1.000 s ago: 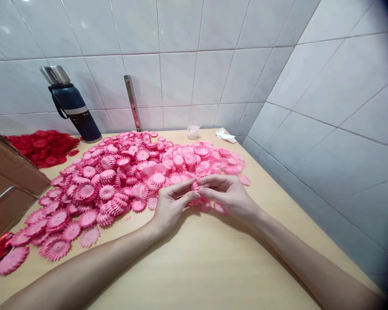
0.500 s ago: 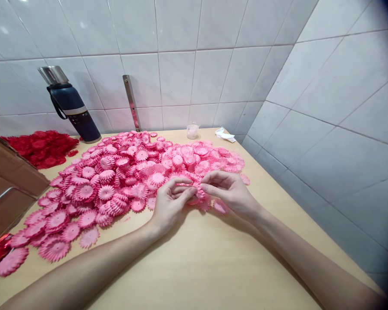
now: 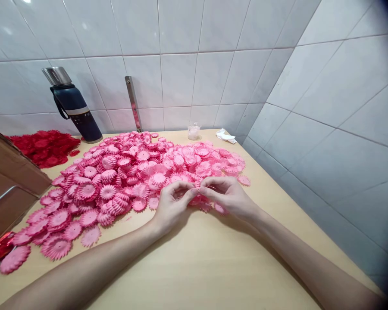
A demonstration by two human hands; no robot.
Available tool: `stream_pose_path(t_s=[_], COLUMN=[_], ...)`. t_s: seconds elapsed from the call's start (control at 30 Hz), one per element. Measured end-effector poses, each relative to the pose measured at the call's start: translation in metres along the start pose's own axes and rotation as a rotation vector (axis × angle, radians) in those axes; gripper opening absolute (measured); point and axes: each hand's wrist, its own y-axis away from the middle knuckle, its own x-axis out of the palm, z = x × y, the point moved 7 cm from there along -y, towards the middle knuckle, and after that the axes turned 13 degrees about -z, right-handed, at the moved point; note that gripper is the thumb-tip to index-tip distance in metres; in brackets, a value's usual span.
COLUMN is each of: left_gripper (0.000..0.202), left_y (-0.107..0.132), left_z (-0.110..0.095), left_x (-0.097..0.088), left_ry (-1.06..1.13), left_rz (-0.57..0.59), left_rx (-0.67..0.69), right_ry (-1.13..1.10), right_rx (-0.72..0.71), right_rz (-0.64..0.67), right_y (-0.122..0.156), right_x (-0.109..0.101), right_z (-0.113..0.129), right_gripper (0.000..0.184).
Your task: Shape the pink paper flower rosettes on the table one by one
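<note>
My left hand [image 3: 174, 203] is closed in a pinch, thumb against the curled forefinger. Facing it, my right hand [image 3: 230, 197] pinches in the same way, the fingertips of both almost meeting. Between them shows a bit of a pink petal disc [image 3: 197, 184], mostly covered by the fingers. Just behind and under the hands spreads a large heap of pink petal discs [image 3: 108, 174] with notched edges, some stacked together. A few loose ones lie below my right hand.
A pile of red petal discs [image 3: 45, 148] sits at the back left, beside a dark blue flask [image 3: 79, 110]. A cardboard box [image 3: 13, 185] stands at the left edge. Near the tiled wall are a small clear cup [image 3: 193, 132], crumpled white paper [image 3: 225, 136] and a metal strip [image 3: 133, 103].
Both hands have drawn closer together, and their fingers have closed into tighter pinches around the pink petal disc. The view has shifted slightly.
</note>
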Motion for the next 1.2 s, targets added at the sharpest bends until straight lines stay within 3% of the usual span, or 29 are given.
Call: stream_pose_path(t_s=[0.23, 0.5, 0.67, 0.9, 1.2], left_gripper=[0.016, 0.014, 0.018, 0.017, 0.019], left_y=[-0.001, 0.003, 0.005, 0.008, 0.006], left_z=[0.000, -0.006, -0.009, -0.004, -0.004], left_x=[-0.002, -0.001, -0.003, 0.003, -0.004], left_ry=[-0.058, -0.111, -0.107, 0.107, 0.117], left_rz=[-0.023, -0.011, -0.034, 0.007, -0.051], left_rx=[0.055, 0.110, 0.133, -0.034, 0.039], right_ry=[-0.005, 0.114, -0.008, -0.130, -0.257], right_rx=[0.032, -0.175, -0.134, -0.049, -0.011], right_rz=[-0.043, -0.096, -0.105, -0.129, -0.221], right_y=[-0.001, 0.000, -0.002, -0.007, -0.012], right_x=[0.000, -0.001, -0.002, -0.010, -0.021], right_z=[-0.004, 0.005, 0.007, 0.004, -0.005], right_gripper=[0.022, 0.016, 0.013, 0.013, 0.008])
